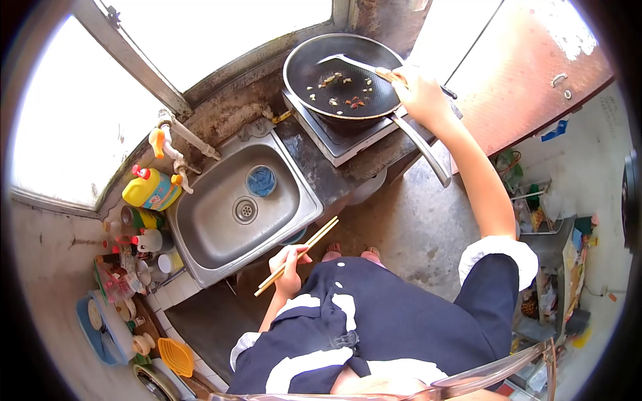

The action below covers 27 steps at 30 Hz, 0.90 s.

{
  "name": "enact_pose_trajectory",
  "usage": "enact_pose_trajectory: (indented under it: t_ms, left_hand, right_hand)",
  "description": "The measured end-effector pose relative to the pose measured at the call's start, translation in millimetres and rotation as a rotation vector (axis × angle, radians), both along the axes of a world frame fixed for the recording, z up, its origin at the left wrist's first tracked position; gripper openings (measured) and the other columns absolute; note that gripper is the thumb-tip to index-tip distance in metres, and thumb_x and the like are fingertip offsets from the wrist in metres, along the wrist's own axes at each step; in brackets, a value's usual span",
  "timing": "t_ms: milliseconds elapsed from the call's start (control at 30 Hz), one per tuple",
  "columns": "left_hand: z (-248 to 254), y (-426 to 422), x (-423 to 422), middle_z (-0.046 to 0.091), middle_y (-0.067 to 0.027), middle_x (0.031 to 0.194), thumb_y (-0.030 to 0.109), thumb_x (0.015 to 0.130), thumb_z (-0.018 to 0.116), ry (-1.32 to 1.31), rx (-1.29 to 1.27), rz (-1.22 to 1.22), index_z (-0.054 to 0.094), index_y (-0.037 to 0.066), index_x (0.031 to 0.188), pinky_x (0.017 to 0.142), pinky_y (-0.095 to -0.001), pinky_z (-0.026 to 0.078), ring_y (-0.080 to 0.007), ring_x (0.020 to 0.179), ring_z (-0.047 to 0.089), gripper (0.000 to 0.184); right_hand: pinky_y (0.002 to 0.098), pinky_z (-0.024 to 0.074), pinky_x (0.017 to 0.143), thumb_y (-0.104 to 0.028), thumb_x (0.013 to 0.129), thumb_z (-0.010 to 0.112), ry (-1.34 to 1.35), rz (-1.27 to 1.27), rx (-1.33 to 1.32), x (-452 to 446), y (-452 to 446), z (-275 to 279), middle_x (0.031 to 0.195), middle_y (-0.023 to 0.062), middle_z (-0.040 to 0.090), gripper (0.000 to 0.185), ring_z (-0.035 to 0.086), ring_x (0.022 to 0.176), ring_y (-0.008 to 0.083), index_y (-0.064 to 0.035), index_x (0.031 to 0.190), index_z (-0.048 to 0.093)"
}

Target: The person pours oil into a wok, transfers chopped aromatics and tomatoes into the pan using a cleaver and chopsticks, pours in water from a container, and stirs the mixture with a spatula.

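Head view: spatula (361, 65) held in right fingers (402, 80) over the pan (306, 68), chopsticks (324, 231) clasped in left fingers (300, 255).

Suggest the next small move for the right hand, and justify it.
Probably draw the spatula back through the food bits: they lie scattered in the pan, and the right hand holds the spatula with its blade beyond them.

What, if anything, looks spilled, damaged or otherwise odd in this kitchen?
The wall behind the sink and stove is patchy dark brown, perhaps grime or peeling. No spill shows around the stove; the food bits lie inside the pan.
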<state>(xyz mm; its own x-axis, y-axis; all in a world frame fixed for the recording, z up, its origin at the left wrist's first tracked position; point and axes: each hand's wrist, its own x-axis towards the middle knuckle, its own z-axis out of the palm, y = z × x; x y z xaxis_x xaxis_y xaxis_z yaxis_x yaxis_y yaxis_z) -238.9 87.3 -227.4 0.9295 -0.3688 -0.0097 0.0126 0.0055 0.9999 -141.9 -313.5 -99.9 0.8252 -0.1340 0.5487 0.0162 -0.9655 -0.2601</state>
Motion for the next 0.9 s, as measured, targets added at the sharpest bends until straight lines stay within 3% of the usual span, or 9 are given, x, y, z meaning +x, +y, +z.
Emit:
enact_pose_trajectory:
  t_ms: [100, 300, 433, 733, 900]
  left_hand:
    - [-2, -5, -7, 0.064, -0.0117, 0.070, 0.016, 0.093, 0.042, -0.006, 0.021, 0.046, 0.065, -0.007, 0.090, 0.060, -0.0257, 0.049, -0.0166, 0.060, 0.061, 0.033]
    - [-5, -16, -24, 0.064, -0.0105, 0.074, 0.013, 0.093, 0.044, 0.048, -0.042, 0.058, 0.066, -0.007, 0.091, 0.061, -0.0243, 0.049, -0.0144, 0.064, 0.061, 0.029]
    - [-2, -22, -28, 0.064, -0.0106, 0.074, 0.012, 0.093, 0.044, 0.030, -0.036, 0.032, 0.065, -0.007, 0.092, 0.062, -0.0244, 0.049, -0.0146, 0.064, 0.061, 0.029]
    - [-3, -29, -35, 0.063, -0.0118, 0.071, 0.016, 0.092, 0.042, 0.028, -0.005, 0.025, 0.065, -0.008, 0.090, 0.061, -0.0261, 0.050, -0.0167, 0.062, 0.061, 0.033]
    - [-4, -25, -37, 0.065, -0.0114, 0.075, 0.014, 0.093, 0.045, 0.046, -0.044, 0.023, 0.065, -0.008, 0.091, 0.062, -0.0245, 0.050, -0.0149, 0.064, 0.062, 0.030]
  right_hand:
    - [0.0441, 0.0469, 0.075, -0.019, 0.083, 0.055, 0.102, 0.006, 0.112, 5, 5, 12, 0.083, 0.0206, 0.063, 0.022, 0.061, 0.082, 0.0363, -0.0039, 0.096, 0.065]
    - [0.0422, 0.0470, 0.076, -0.018, 0.084, 0.056, 0.219, 0.054, 0.030, -11, -5, 15, 0.084, 0.0185, 0.064, 0.023, 0.061, 0.082, 0.0358, -0.0037, 0.099, 0.065]
    - [0.0362, 0.0488, 0.072, -0.015, 0.084, 0.060, 0.250, 0.059, 0.113, -53, -24, 22, 0.096, 0.0204, 0.066, 0.030, 0.064, 0.080, 0.0319, -0.0007, 0.109, 0.063]
    - [0.0363, 0.0476, 0.071, -0.013, 0.082, 0.062, 0.238, -0.038, 0.045, -144, -27, 68, 0.086, 0.0186, 0.064, 0.024, 0.060, 0.080, 0.0306, -0.0012, 0.102, 0.066]
    - [0.0364, 0.0483, 0.069, -0.014, 0.082, 0.061, 0.249, -0.027, 0.070, -112, -30, 36, 0.088, 0.0191, 0.066, 0.025, 0.062, 0.076, 0.0307, -0.0015, 0.104, 0.066]
